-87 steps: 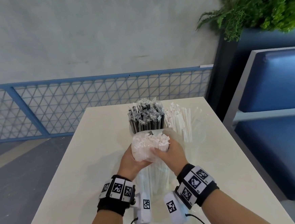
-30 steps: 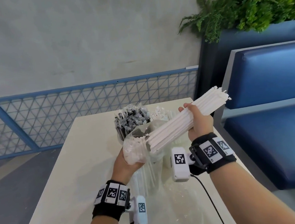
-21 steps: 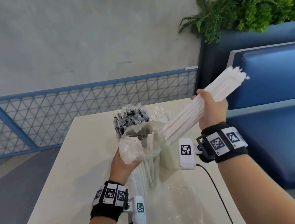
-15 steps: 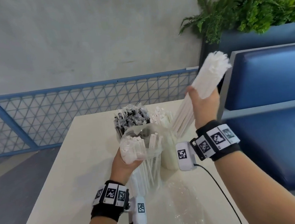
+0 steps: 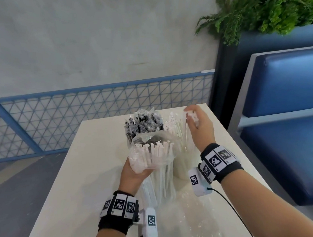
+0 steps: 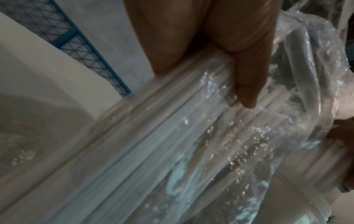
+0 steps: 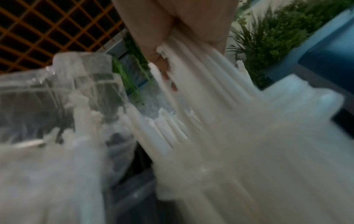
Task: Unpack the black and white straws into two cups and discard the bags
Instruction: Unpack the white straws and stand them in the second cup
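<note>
Left hand (image 5: pixel 135 171) grips low; right hand (image 5: pixel 199 126) grips higher.

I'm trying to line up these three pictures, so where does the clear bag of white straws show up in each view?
Head: clear bag at centre, gripped by the left hand.
Left wrist: bag fills the middle and right, under the thumb.
Right wrist: bag at left, blurred.
Shared landmark: the blue mesh railing, in head and left wrist views; planter greenery links head and right wrist.

surface: cream rectangular table (image 5: pixel 85 180), centre to bottom of frame | far end, upper centre: cup of black wrapped straws (image 5: pixel 143 125) beside cup of white straws (image 5: pixel 173 128) | lower centre, near edge: crumpled clear plastic bag (image 5: pixel 193 218) lying flat
</note>
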`<action>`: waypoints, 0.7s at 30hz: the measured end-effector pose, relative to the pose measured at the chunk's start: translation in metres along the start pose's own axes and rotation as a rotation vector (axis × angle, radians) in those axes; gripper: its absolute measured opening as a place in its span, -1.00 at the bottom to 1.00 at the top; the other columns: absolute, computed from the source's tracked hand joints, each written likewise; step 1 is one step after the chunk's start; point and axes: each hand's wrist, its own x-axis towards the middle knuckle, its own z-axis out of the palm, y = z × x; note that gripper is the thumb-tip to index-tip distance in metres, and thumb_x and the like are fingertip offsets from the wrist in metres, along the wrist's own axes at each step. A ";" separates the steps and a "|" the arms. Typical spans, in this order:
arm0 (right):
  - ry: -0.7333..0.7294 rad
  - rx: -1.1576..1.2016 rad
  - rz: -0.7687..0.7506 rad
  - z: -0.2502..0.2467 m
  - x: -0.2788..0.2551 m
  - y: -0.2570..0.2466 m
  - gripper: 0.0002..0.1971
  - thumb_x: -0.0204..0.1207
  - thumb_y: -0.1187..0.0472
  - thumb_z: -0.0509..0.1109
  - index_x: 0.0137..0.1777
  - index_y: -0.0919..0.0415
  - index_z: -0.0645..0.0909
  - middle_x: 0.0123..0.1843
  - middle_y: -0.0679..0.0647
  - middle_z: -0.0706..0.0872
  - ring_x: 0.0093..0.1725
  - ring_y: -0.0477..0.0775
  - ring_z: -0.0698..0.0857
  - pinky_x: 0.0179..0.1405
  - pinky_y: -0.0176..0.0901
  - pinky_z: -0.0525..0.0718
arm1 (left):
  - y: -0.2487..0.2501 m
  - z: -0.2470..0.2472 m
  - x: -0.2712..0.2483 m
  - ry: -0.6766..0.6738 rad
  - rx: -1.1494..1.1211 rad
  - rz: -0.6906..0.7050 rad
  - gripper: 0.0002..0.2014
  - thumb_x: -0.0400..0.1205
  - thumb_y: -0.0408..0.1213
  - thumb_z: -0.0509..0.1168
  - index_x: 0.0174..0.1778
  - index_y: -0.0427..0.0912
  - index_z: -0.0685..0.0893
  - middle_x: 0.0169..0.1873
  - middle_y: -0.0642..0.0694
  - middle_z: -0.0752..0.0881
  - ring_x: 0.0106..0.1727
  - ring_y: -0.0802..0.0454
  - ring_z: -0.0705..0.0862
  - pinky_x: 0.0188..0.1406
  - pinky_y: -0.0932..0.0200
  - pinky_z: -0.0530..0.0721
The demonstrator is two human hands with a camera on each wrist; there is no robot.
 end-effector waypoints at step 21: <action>-0.583 -0.518 0.185 0.021 0.048 -0.003 -0.25 0.29 0.03 0.59 0.44 0.09 0.34 0.31 0.19 0.60 0.32 0.25 0.54 0.29 -0.07 0.46 | -0.009 -0.003 0.005 -0.003 0.014 -0.013 -0.18 0.05 -0.12 0.60 0.25 -0.26 0.58 0.08 -0.16 0.75 0.10 0.06 0.74 -0.05 0.39 0.70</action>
